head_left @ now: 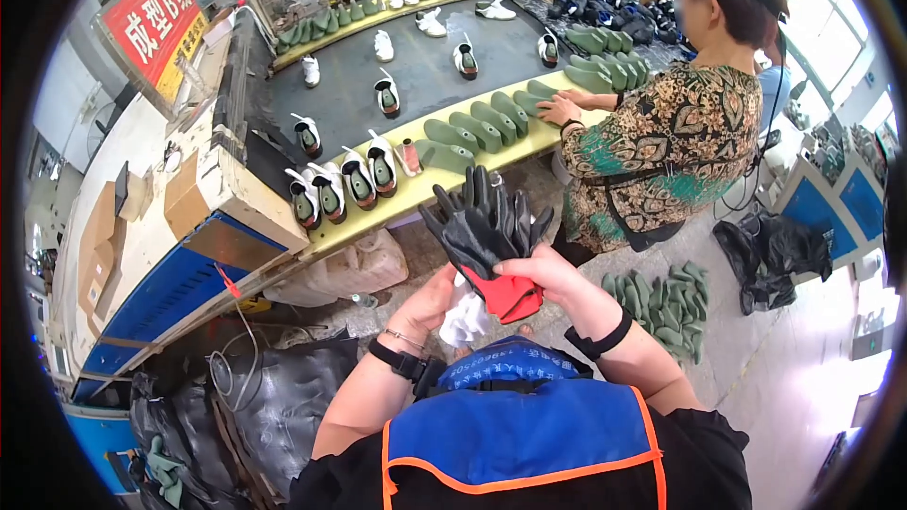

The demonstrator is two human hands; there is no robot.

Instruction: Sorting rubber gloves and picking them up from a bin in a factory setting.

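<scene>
In front of my chest I hold a bunch of black-coated work gloves [487,236] with red cuffs, their fingers pointing up and away from me. My right hand [553,274] grips them at the cuff, thumb on top. On the other side my left hand [430,302] is closed round a white cloth glove [465,318], right against the black gloves. Its fingertips are partly hidden behind the white cloth.
Beyond my hands runs a yellow ledge [331,238] bearing white shoes [359,179] and green shoe lasts [487,127]. More shoes stand on the dark conveyor belt [331,104]. A co-worker [661,142] at the right touches lasts. Loose lasts [661,307] lie on the floor.
</scene>
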